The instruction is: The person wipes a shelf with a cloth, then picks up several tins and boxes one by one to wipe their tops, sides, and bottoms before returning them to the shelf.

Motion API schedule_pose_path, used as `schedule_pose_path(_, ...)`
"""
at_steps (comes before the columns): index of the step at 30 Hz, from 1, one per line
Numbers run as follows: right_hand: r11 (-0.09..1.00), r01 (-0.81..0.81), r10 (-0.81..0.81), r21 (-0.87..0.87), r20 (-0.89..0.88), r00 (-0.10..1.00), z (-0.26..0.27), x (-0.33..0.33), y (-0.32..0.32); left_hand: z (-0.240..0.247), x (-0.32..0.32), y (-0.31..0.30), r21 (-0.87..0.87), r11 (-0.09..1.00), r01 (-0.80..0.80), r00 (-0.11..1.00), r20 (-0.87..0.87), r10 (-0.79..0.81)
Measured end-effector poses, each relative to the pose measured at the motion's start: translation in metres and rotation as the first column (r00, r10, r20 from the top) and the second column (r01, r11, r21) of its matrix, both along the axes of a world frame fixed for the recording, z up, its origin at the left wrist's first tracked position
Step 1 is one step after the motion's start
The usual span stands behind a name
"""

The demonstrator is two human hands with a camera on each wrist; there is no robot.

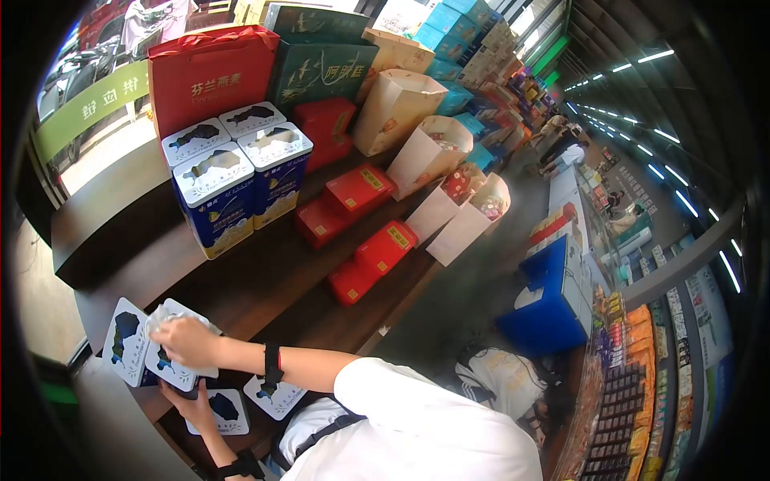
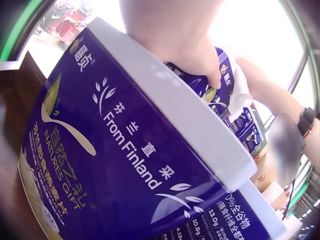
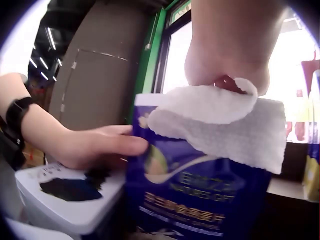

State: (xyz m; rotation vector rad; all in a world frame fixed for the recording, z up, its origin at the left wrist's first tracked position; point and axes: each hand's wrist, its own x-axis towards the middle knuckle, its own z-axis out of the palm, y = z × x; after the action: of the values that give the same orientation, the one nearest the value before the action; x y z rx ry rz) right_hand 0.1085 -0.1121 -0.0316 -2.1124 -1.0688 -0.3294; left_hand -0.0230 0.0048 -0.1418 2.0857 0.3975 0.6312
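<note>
A blue oatmeal tin with a white lid is at the lower left of the head view. My left hand grips its lower side; in the right wrist view the thumb lies along the blue wall. My right hand holds a white cloth, which hangs over the tin's upper edge and covers part of its printed side. Another oatmeal tin fills the front of the left wrist view. More white-lidded tins stand close around both hands.
Four-tin cluster aside, several blue tins stand on the upper step. Red boxes, paper bags and a red gift bag line the stepped display. A blue box lies across the aisle.
</note>
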Motion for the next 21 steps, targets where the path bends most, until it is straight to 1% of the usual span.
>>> schedule_pose_path(2,0.996,0.087,-0.086,0.020,-0.016,0.996,0.009,0.017,-0.011,0.005,0.001,-0.003,-0.009,0.999,-0.030,0.999,-0.043,0.030)
schedule_pose_path(3,0.987,0.145,-0.144,0.069,-0.019,0.989,0.008,0.024,-0.013,0.006,0.001,-0.004,0.012,0.999,-0.040,0.998,-0.047,0.040)
schedule_pose_path(4,0.986,0.152,-0.151,0.066,-0.021,0.988,0.007,0.025,-0.011,0.008,0.001,-0.005,0.009,0.999,-0.033,0.998,-0.049,0.033)
schedule_pose_path(6,0.969,0.243,-0.237,0.041,-0.107,0.966,0.003,0.025,-0.005,0.010,0.001,-0.007,-0.075,0.997,-0.004,1.000,0.006,0.005)
schedule_pose_path(7,0.968,0.249,-0.245,0.013,-0.136,0.960,0.004,0.016,0.000,0.009,-0.001,-0.007,-0.077,0.997,0.001,1.000,0.002,-0.001)
schedule_pose_path(8,0.974,0.217,-0.222,-0.059,-0.108,0.969,-0.011,0.010,0.012,0.006,-0.002,-0.006,-0.073,0.997,0.004,1.000,-0.014,-0.005)
schedule_pose_path(10,0.981,0.155,-0.167,-0.119,-0.103,0.981,-0.009,-0.020,0.023,0.004,0.002,-0.002,-0.061,0.998,0.001,1.000,-0.031,-0.003)
schedule_pose_path(12,0.995,0.100,-0.101,-0.015,-0.049,0.994,-0.013,-0.045,0.026,0.007,0.003,-0.004,-0.028,0.999,-0.016,1.000,-0.020,0.016)
schedule_pose_path(13,0.995,0.094,-0.095,-0.010,-0.045,0.994,-0.010,-0.052,0.022,0.010,0.003,-0.006,-0.087,0.996,0.013,1.000,0.026,-0.010)
schedule_pose_path(14,0.998,0.047,-0.051,-0.035,-0.097,0.994,-0.006,-0.060,0.017,0.010,0.003,-0.006,-0.144,0.989,0.045,0.997,0.072,-0.035)
schedule_pose_path(15,0.998,0.000,-0.008,-0.057,-0.151,0.988,-0.001,-0.067,0.012,-0.012,0.000,0.003,-0.095,0.995,0.029,0.999,0.018,-0.027)
schedule_pose_path(16,0.999,-0.005,-0.003,-0.054,-0.154,0.988,0.005,-0.071,0.003,-0.004,0.000,0.002,-0.092,0.995,0.024,1.000,0.015,-0.023)
schedule_pose_path(18,0.977,-0.042,0.005,-0.207,-0.174,0.985,0.018,-0.072,-0.022,0.014,0.002,-0.007,-0.089,0.996,-0.004,1.000,0.014,0.006)
schedule_pose_path(20,0.970,0.064,-0.105,-0.237,-0.168,0.980,0.028,-0.064,-0.050,0.017,0.001,-0.008,-0.071,0.997,0.000,1.000,0.012,0.001)
schedule_pose_path(21,0.972,0.142,-0.171,-0.189,-0.149,0.974,0.026,-0.055,-0.063,0.015,0.002,-0.008,-0.038,0.999,-0.012,1.000,0.014,0.012)
